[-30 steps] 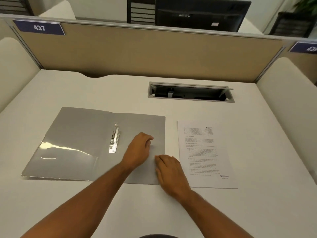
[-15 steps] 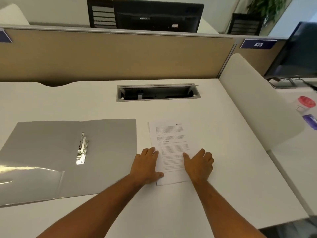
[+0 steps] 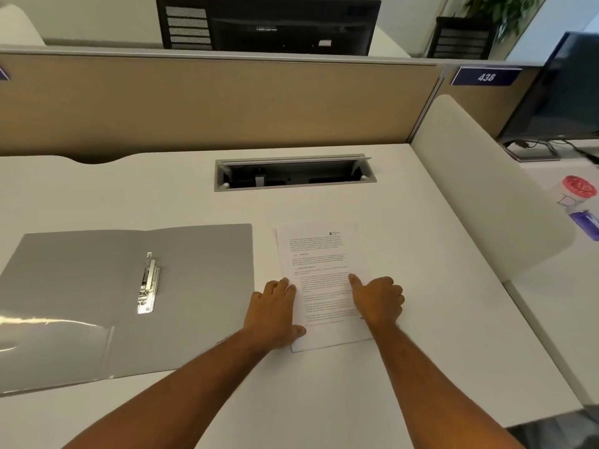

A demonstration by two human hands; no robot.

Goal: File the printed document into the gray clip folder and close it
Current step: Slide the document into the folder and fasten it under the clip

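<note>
The step in hand was picking up the printed document, which lay flat on the white desk just to the right of the gray clip folder; the folder lay open, apart from the sheet, its metal clip exposed near the spine. The left hand rested on the sheet's lower left edge, fingers fairly flat and thumb near the bottom corner. The right hand sat on the lower right edge with fingers curled and thumb stretched across the print. Whether either hand had actually pinched the paper or only pressed on it could not be told from this angle, though the sheet looked not yet lifted. The next move, by my reading, called for getting fingertips under the thin edges, raising the sheet without creasing it, and carrying it left to line up against the clip. Compared with half a second before, the hands sat at much the same spots, but the right hand had changed from spread flat to curled, thumb out, and the folder and document had not shifted.
</note>
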